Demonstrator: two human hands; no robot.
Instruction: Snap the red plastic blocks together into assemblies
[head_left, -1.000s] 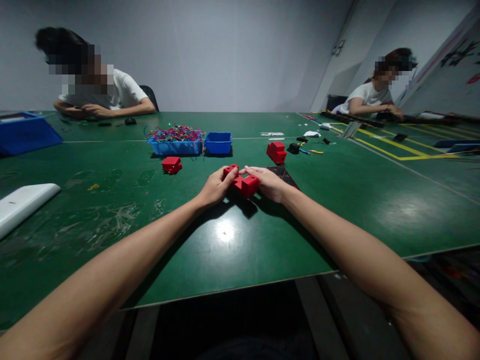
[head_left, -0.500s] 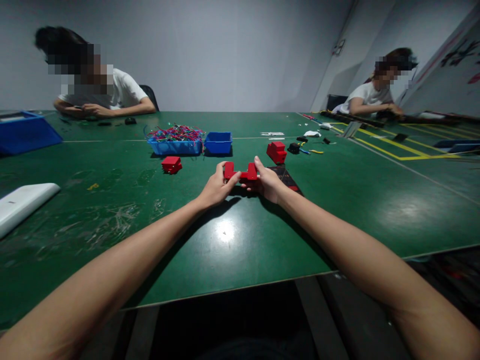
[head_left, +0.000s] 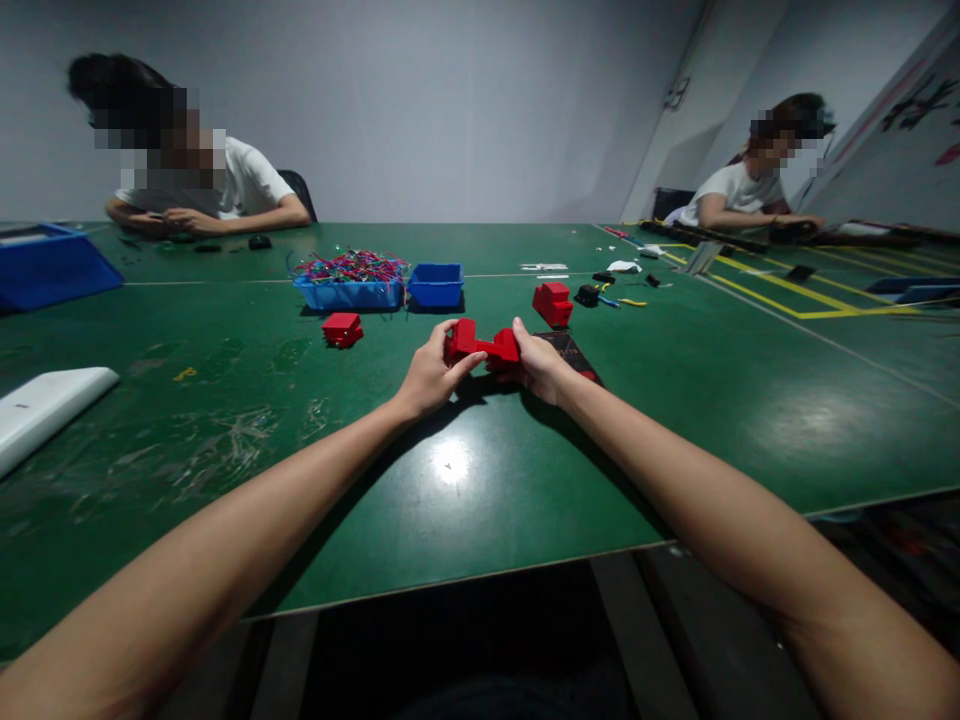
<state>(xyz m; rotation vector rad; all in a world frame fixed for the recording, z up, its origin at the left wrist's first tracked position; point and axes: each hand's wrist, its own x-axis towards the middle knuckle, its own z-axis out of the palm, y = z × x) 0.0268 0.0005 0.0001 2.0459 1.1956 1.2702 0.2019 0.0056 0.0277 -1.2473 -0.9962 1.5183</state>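
Note:
Both my hands hold one red plastic part (head_left: 480, 344) just above the green table (head_left: 450, 480), straight ahead of me. My left hand (head_left: 429, 376) grips its left block with thumb and fingers closed round it. My right hand (head_left: 537, 364) grips the right block, thumb raised along its side. A dark flat card (head_left: 571, 352) lies on the table behind my right hand.
Two more red parts lie on the table, one at the left (head_left: 342, 328) and one at the right (head_left: 553, 303). Behind them stand a blue tray of coloured wires (head_left: 351, 280) and a small blue bin (head_left: 436, 285). A white slab (head_left: 45, 405) lies far left. Two people sit at the far side.
The red part has been lifted and turned between my hands, from a slanted pose to lying level across them. Both hands kept their hold on it.

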